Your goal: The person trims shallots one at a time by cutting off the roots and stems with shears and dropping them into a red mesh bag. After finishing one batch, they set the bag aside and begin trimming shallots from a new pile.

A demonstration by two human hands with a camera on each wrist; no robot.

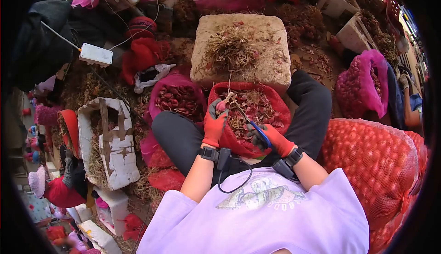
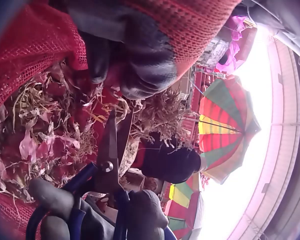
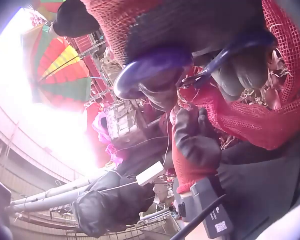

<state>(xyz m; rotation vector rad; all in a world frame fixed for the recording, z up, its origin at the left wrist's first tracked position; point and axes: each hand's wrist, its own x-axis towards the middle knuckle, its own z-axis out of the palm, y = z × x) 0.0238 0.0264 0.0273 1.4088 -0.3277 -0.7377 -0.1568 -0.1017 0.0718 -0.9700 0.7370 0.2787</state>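
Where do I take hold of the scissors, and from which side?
By the blue handles, from the wearer's own right and near side, fingers through the loops. The handles sit at that end, while the parted blades point away, toward the left hand. The right hand already holds them there. I'd keep off the blade end: bare metal, close to the left fingers.
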